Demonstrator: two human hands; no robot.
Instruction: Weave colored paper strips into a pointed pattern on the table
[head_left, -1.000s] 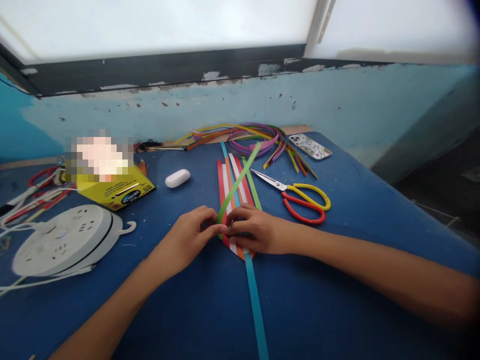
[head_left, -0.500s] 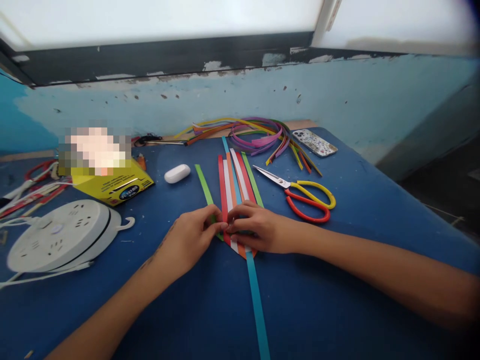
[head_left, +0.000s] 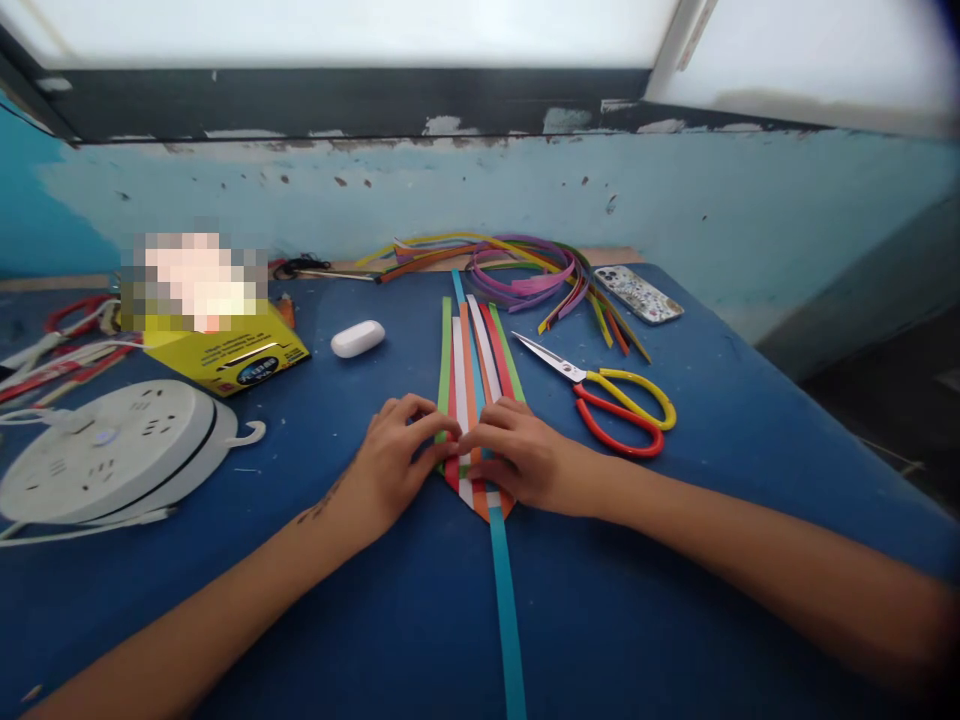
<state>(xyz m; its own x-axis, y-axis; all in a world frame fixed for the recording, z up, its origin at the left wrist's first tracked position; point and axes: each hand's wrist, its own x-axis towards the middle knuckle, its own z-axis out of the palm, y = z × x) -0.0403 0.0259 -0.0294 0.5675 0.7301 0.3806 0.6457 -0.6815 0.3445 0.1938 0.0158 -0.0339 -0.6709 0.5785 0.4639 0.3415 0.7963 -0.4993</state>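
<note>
Several coloured paper strips (head_left: 480,370) lie side by side on the table, interlaced at their near end into a pointed woven piece (head_left: 478,497). My left hand (head_left: 405,445) has thumb and forefinger closed on the left edge of the weave, at the base of a green paper strip (head_left: 445,350). From the other side, my right hand (head_left: 525,450) curls its fingers onto the woven strips, its fingertips close to the left ones. A blue paper strip (head_left: 507,610) runs from the point towards me. The fingers hide much of the weave.
Scissors (head_left: 585,378) with red and yellow handles lie to the right. Beyond are loose strips (head_left: 525,285) and a phone (head_left: 639,294). A white earbud case (head_left: 358,339), a yellow box (head_left: 240,350) and a round white power strip (head_left: 105,445) stand to the left.
The left green strip, which slanted away to the left, now lies against the red and white strips. My left fingers have shifted slightly at the weave's edge. The view has shifted slightly.
</note>
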